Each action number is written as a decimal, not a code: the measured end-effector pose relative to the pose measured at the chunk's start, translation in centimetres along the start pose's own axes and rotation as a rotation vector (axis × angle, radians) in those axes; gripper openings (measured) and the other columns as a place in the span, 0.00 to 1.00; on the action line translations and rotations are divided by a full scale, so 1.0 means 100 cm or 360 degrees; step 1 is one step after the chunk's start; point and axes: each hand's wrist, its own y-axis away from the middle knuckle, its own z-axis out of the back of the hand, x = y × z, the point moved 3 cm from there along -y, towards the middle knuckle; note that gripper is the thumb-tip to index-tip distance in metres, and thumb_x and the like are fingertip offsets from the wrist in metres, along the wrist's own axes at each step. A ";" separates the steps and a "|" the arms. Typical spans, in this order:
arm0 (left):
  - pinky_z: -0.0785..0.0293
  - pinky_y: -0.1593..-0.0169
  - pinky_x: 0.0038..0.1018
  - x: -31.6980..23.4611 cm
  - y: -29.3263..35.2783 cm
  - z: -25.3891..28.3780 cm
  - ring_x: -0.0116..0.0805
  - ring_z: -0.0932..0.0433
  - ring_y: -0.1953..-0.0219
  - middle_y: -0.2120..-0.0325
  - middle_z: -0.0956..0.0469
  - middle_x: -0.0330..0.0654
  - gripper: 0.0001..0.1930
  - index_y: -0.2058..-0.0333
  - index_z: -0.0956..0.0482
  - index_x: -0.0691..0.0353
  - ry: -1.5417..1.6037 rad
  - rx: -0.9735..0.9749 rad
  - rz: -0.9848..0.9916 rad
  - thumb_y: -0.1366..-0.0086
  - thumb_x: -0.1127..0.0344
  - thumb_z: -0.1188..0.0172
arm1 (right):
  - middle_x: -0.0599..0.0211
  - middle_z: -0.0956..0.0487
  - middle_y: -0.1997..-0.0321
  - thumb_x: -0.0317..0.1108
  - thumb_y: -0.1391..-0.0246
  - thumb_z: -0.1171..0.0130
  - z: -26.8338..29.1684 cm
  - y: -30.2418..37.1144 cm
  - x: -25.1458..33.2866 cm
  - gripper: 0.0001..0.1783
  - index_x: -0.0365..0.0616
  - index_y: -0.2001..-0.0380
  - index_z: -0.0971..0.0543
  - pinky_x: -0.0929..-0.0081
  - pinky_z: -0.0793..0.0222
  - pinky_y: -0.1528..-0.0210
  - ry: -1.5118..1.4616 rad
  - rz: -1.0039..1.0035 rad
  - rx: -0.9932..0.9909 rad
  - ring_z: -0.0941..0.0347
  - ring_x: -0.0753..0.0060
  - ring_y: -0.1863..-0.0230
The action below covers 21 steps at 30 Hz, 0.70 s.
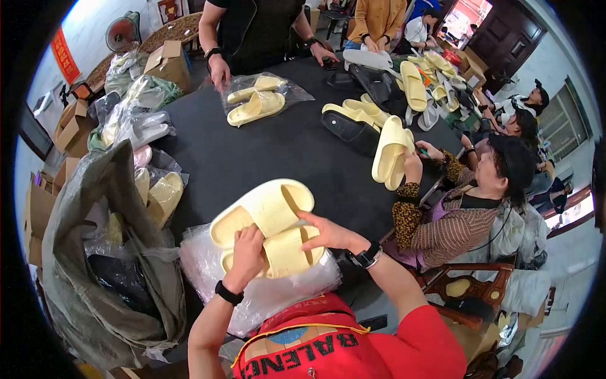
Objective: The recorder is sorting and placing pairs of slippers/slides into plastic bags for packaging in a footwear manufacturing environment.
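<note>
A pair of pale yellow slide slippers is held side by side over a stack of clear plastic bags (278,292) at the near table edge. My left hand (246,254) is closed on the near slipper (285,252), its fingers curled where the two slippers meet. Around the strap end of the same slipper, my right hand (329,234) is closed, with its thumb and fingers gripping it. The far slipper (268,207) lies against the near one, tilted up to the right. Parts of both soles are hidden by my fingers.
The black table (252,155) stretches ahead. A bagged yellow pair (255,108) lies by a person standing opposite. On the right, a seated co-worker holds yellow slippers (391,151) near black slides (351,131). A large woven sack (69,246) stands at my left, beside bagged slippers (163,197).
</note>
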 end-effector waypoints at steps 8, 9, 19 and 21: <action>0.43 0.48 0.36 0.025 0.006 0.015 0.47 0.37 0.52 0.55 0.34 0.49 0.22 0.52 0.33 0.62 0.0332 -0.0596 0.0458 0.48 0.74 0.43 | 0.59 0.32 0.49 0.25 0.57 0.39 0.078 -0.026 0.025 0.36 0.34 0.44 0.41 0.78 0.39 0.46 0.0204 0.0258 -0.0902 0.37 0.71 0.48; 0.43 0.48 0.36 0.032 0.018 0.012 0.47 0.37 0.52 0.55 0.34 0.49 0.22 0.52 0.33 0.62 0.0325 -0.0601 0.0461 0.48 0.74 0.43 | 0.58 0.32 0.49 0.25 0.57 0.40 0.096 -0.027 0.032 0.35 0.34 0.44 0.41 0.78 0.39 0.46 0.0085 0.0256 -0.1057 0.37 0.71 0.48; 0.45 0.49 0.41 0.065 0.088 0.009 0.46 0.39 0.50 0.54 0.34 0.44 0.19 0.57 0.29 0.55 -0.0130 -0.0234 0.0828 0.50 0.67 0.41 | 0.43 0.55 0.36 0.44 0.48 0.47 0.109 -0.030 -0.037 0.45 0.49 0.37 0.63 0.62 0.56 0.38 0.0154 -0.0323 -0.0941 0.56 0.51 0.35; 0.47 0.47 0.43 0.078 0.109 0.024 0.49 0.42 0.48 0.49 0.38 0.48 0.24 0.50 0.35 0.56 -0.0378 -0.0324 0.0971 0.46 0.61 0.43 | 0.44 0.55 0.35 0.47 0.48 0.47 0.065 -0.017 -0.056 0.47 0.49 0.37 0.65 0.63 0.55 0.38 0.0092 -0.0567 -0.0870 0.54 0.51 0.36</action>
